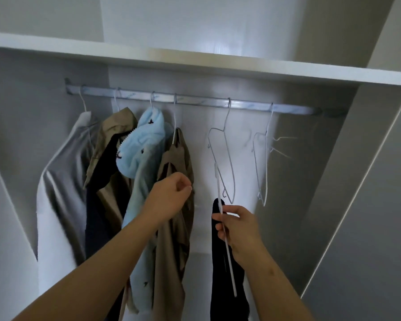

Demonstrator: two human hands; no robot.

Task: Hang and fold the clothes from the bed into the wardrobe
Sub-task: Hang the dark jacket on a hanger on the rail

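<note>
Head cam looks into the wardrobe (357,158), w/ a white shelf (195,59) up top & a metal rail (195,101) just under it. Six wire hangers hang on the rail. From the left end: grey top (63,181), tan jacket (116,126) w/ dark lining, pale blue fleece (144,140), brown shirt (171,251), all packed close & touching. Farther right are 2 bare wire hangers, the nearer hanger (227,158) & the far hanger (262,163), apart from the clothes & from each other.

The task item is a dark garment (222,297) on a white hanger (231,274). It's below the rail, in front of the gap between the brown shirt & the bare hangers, and isn't hooked on. Right hand (239,230) grips it, fingers & thumb clamped round the thin white bar w/ dark cloth bunched at the fingertips. The hanger's long axis is near upright, top end tilted up-left toward the rail & bottom end down-right toward the person. The dark garment hangs straight down & leaves the frame's bottom edge.

Left hand (171,200) is against the brown shirt at mid height, fingers curled in w/ thumb by the forefinger. Can't tell if it has cloth pinched.
</note>
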